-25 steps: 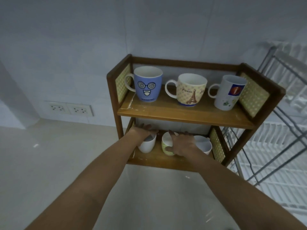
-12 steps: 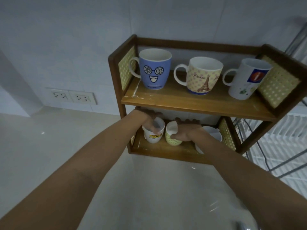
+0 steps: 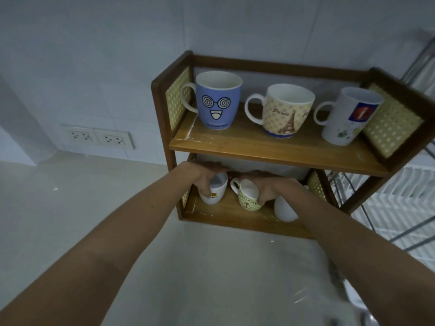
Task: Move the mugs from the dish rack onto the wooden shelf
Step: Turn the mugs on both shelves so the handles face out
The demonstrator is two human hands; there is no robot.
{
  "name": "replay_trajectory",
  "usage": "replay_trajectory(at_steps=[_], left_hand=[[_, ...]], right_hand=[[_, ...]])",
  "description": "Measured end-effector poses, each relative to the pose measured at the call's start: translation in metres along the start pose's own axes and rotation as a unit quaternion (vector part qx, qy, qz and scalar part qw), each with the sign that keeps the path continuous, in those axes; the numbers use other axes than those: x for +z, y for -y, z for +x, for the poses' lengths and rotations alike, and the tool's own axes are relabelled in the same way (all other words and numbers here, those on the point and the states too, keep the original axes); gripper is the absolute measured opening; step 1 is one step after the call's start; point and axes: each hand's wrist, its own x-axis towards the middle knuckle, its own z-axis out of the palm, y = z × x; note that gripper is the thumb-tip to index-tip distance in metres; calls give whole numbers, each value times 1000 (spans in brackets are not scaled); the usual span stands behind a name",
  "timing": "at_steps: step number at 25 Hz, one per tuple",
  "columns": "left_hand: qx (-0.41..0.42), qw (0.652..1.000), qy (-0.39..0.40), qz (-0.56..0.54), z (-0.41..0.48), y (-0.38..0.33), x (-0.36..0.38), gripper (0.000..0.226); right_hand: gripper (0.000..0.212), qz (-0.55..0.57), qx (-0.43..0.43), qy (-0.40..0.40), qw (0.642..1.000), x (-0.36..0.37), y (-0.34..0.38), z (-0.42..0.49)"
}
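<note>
The two-tier wooden shelf (image 3: 259, 147) stands on the counter against the wall. Its top board carries a blue face mug (image 3: 217, 102), a cream Paris mug (image 3: 286, 111) and a white mug with a red and blue logo (image 3: 348, 116). On the bottom board my left hand (image 3: 203, 177) grips a white mug with a yellow label (image 3: 215, 195), and my right hand (image 3: 266, 187) grips a green patterned mug (image 3: 248, 200), tilted. A plain white mug (image 3: 283, 210) sits to the right, partly hidden by my right forearm.
A metal dish rack (image 3: 400, 198) with white slats stands right of the shelf. Two wall sockets (image 3: 98, 137) sit low on the tiled wall at left. Pale counter (image 3: 94, 208) stretches in front and to the left.
Both hands have pushed their mugs deeper under the top board and the green mug now tilts with its handle to the left. The camera has come closer and the shelf looks larger.
</note>
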Motion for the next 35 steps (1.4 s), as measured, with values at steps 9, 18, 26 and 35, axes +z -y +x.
replay_trajectory(at_steps=[9, 18, 26, 35], left_hand=[[-46, 993, -69, 89, 1, -5, -3, 93], [10, 993, -105, 47, 18, -32, 15, 95], [4, 987, -158, 41, 45, -86, 28, 83], [-8, 986, -165, 34, 47, -85, 32, 83]], right_hand=[[90, -28, 49, -62, 996, 5, -3, 5], [93, 133, 182, -29, 974, -14, -41, -13], [97, 41, 239, 4, 970, 8, -58, -39], [89, 50, 87, 42, 994, -4, -81, -53]])
